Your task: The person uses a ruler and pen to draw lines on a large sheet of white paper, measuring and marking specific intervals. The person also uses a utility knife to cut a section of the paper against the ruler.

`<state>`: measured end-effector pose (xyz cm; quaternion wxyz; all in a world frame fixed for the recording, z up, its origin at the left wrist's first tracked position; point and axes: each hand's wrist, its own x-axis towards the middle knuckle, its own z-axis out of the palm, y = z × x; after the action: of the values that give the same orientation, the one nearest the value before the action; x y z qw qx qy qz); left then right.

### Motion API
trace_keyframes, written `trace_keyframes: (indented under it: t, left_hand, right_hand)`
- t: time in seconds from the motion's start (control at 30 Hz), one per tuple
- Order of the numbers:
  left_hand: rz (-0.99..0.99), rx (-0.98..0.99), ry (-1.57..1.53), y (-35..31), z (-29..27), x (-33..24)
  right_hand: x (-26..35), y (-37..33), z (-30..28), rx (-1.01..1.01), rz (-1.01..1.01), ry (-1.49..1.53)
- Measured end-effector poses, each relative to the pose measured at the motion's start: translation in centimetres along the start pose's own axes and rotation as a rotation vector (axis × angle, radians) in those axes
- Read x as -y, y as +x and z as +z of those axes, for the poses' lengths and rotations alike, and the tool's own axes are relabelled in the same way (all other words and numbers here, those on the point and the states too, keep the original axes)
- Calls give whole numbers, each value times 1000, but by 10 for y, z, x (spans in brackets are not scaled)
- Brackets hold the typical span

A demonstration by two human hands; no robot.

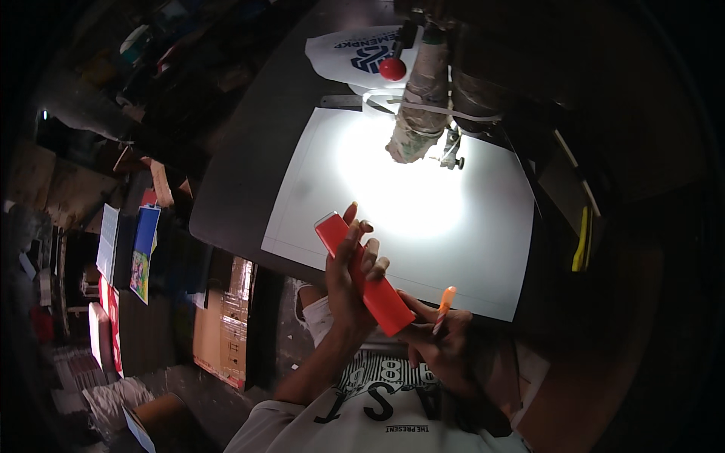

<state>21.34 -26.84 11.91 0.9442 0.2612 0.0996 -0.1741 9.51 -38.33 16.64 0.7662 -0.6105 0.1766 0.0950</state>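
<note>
Right over the surface's (230,204) near edge, cradling a long red box (387,306) kinda slantwise in the curled left hand (343,264), probably for a steady hold, and pinching an orange-ended pen-like stick (448,297) in the right hand (438,332), maybe to keep it handy.

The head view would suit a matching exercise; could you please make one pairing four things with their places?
Things:
1. red box
2. sheet
3. red knob
4. pen-like tool

Places:
A. seen against the white bag
B. poking out of the right hand
C. in the grip of the left hand
D. flat on the dark table

Right pairs: 1-C, 2-D, 3-A, 4-B
</note>
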Motion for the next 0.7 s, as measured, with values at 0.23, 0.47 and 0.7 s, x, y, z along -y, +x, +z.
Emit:
trace_keyframes:
  t: [0.23,0.47,0.7]
  left_hand:
    - [-34,-33,-6,-19,-7,2]
    - [-302,461,537,-20,0,-47]
    - [-793,767,898,-23,-2,-42]
  right_hand:
    - [-8,-1,7,-32,31,178]
    - [4,2,-71,-105,-357,-349]
    - [26,14,-57,-46,-399,-343]
